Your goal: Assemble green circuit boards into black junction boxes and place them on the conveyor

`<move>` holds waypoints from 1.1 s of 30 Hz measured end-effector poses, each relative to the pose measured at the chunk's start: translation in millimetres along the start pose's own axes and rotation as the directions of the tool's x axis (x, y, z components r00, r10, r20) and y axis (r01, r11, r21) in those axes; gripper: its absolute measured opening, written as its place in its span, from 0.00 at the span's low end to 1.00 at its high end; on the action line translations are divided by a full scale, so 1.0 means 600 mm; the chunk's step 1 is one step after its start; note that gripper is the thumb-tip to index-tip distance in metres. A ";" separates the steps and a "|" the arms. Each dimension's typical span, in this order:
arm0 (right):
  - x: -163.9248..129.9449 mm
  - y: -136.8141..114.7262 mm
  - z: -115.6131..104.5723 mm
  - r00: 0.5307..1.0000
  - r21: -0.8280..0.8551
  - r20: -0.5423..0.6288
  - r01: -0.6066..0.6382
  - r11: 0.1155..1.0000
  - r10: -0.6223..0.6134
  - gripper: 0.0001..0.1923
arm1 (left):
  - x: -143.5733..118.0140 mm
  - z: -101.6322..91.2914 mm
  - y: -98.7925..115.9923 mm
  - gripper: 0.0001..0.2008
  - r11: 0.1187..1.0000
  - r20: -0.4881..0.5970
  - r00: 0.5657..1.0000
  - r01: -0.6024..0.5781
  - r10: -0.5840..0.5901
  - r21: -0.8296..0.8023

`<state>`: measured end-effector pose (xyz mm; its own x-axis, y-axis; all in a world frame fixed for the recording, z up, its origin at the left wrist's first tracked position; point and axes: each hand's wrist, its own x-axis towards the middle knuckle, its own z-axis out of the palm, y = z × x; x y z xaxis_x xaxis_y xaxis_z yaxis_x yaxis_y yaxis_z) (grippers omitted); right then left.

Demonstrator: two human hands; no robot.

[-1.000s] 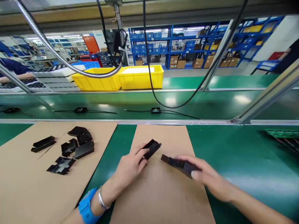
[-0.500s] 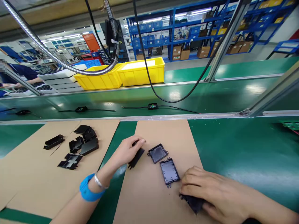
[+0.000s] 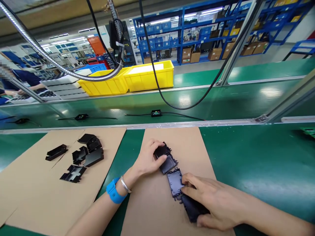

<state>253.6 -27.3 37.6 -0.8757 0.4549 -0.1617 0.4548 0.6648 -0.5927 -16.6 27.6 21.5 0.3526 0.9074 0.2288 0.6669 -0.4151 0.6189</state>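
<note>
On the right-hand cardboard sheet (image 3: 145,209), several black plastic housing pieces form a slanting row. My left hand (image 3: 149,157), with a blue wristband and a silver bangle, grips a black plastic housing (image 3: 162,149) at the row's far end. Just below it lies a shallow open housing half (image 3: 168,164), close to my left thumb. Another open housing half (image 3: 174,183), with small pegs inside, comes after that. My right hand (image 3: 209,200) spans a black plastic cover (image 3: 193,208) at the near end, its index finger touching the pegged half.
Several black housing pieces (image 3: 91,157) lie on the left cardboard sheet (image 3: 36,196). Beyond the metal rail (image 3: 172,124), small cabled circuit units (image 3: 156,113) rest on a green surface. Yellow bins (image 3: 150,77) stand behind. A black cable (image 3: 182,107) hangs in front. A co-worker (image 3: 24,78) is at far left.
My left hand has moved right, bringing its housing to the row's far end. My right hand has shifted left and slightly up, setting its cover against the pegged half.
</note>
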 end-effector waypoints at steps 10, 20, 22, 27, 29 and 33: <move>0.018 0.012 -0.079 0.988 -0.063 0.068 0.143 0.988 -0.138 0.39 | 0.002 0.022 -0.026 0.04 0.996 -0.055 0.998 0.045 -0.041 0.076; 0.074 0.021 0.003 0.954 -0.405 -0.074 0.236 0.883 -0.289 0.11 | -0.003 0.022 -0.039 0.04 0.991 -0.123 0.989 0.094 -0.081 0.098; 0.069 0.008 0.029 0.958 -0.425 -0.165 0.145 0.894 -0.234 0.08 | 0.005 0.027 -0.034 0.04 0.994 -0.104 0.993 0.062 -0.052 0.094; 0.081 0.000 0.073 0.941 -0.481 -0.301 -0.008 0.876 -0.157 0.06 | 0.023 0.064 -0.032 0.08 0.991 -0.055 0.990 -0.129 0.130 0.030; 0.092 0.021 0.073 0.950 -0.499 -0.278 -0.016 0.867 -0.143 0.06 | 0.033 0.084 -0.055 0.09 0.987 -0.082 0.985 -0.145 0.150 0.061; 0.086 0.065 0.042 0.953 -0.507 -0.192 0.110 0.855 -0.236 0.05 | 0.050 0.112 -0.114 0.15 0.986 -0.118 0.984 -0.119 0.133 0.116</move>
<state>222.1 6.9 -13.5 -0.9104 0.3903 0.1371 0.3751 0.9186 -0.1245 -7.5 78.7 -64.6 0.3582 0.8454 0.3962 0.6916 -0.5253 0.4957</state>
